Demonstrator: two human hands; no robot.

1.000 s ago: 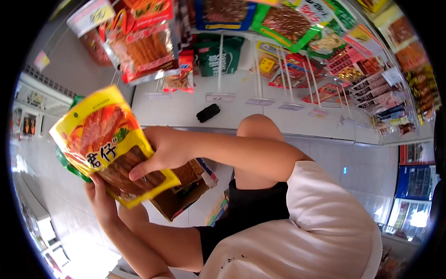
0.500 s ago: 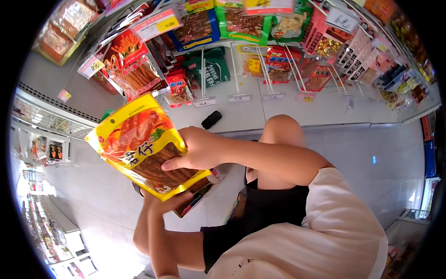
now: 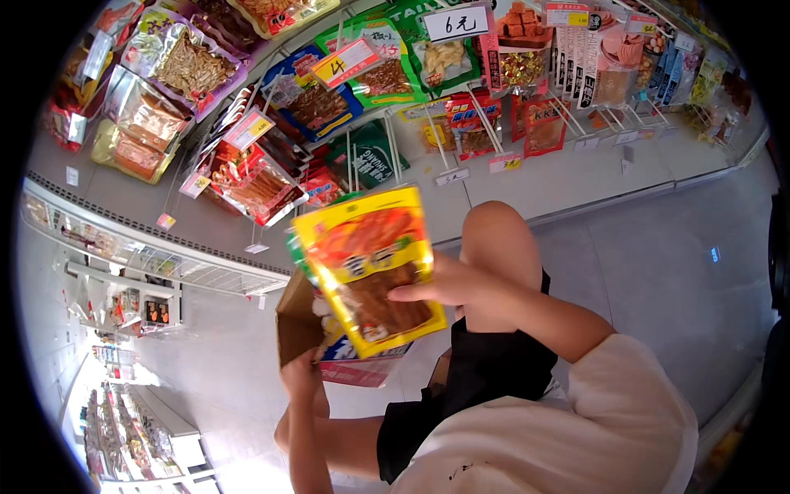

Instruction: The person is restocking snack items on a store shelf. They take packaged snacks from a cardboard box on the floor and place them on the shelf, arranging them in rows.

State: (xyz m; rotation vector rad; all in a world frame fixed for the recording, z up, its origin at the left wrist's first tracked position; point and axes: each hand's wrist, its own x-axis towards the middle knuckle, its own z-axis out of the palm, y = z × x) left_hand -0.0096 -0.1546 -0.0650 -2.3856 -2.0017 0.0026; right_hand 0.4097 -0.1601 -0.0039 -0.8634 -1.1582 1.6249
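Note:
My right hand [image 3: 451, 282] grips a yellow snack packet [image 3: 387, 309] by its right side, with the thumb across the front. The packet shows a clear window onto brown strips and is tilted, slightly smeared by motion. Behind and below it is an open cardboard box [image 3: 298, 319] holding colourful packets, mostly hidden by the yellow one. My left hand [image 3: 301, 377] is closed on the box's near edge; its fingertips are partly hidden. A green packet [image 3: 298, 251] peeks out behind the yellow packet's left edge.
A shelf [image 3: 527, 193] curves across the front, with hooks bearing hanging snack packets, among them a red-topped packet [image 3: 253, 183] and a green packet [image 3: 385, 78]. My bent right knee [image 3: 498, 235] stands close to the shelf edge. More shelving [image 3: 136, 420] lies far left.
The view has turned left. The yellow packet has moved right in the picture and stands more upright, still in my right hand. The box shows more, with my left hand at its edge.

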